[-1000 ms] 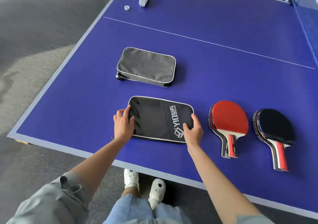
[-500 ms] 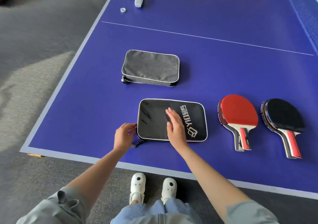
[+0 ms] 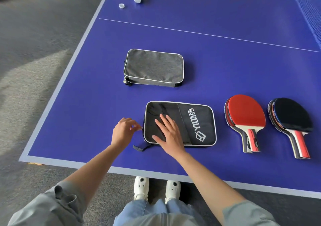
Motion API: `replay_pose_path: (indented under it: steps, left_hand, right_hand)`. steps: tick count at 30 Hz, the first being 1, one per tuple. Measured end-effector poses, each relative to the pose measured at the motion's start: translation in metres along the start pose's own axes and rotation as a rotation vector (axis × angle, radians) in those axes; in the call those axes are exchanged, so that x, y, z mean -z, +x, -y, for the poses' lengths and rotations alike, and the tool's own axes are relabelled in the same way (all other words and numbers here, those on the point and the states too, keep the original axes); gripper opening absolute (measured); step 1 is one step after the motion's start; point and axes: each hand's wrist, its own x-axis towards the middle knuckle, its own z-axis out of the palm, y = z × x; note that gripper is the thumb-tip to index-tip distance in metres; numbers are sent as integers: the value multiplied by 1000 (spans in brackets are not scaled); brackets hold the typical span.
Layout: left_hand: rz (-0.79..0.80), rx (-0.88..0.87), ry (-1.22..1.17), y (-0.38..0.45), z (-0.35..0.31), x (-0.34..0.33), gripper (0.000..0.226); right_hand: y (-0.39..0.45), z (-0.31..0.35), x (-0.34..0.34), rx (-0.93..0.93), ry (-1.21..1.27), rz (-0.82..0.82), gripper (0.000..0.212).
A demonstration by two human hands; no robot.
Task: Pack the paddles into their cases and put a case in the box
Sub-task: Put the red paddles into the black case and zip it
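Lying flat near the desk's (image 3: 73, 158) front edge, the black case (image 3: 194, 121) is being pressed by the right hand (image 3: 169, 133), fingers straight and spread. At its left edge something small (seemingly the zipper pull) is being pinched by the left hand (image 3: 122, 133). The grey case (image 3: 153, 67) is lying farther back; two paddle stacks (image 3: 245, 114) (image 3: 291, 115) are lying rightward, with bare blue surface between.

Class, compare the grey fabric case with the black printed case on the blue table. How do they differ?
The grey fabric case is plain and lies farther away, untouched. The black printed case carries white lettering, lies near the edge, with the right hand flat on it and the left hand pinching at its side. Both are rectangular with white piping.
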Motion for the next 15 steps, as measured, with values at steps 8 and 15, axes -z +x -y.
replay_pose_path:
  steps: [8,15]
  left_hand:
    - [-44,37,-159,40,-16,-3,4]
    - [-108,104,-304,31,-9,-1,1]
  right_hand:
    - [5,2,2,-26,5,-6,57]
    - [68,32,18,-47,132,3,36]
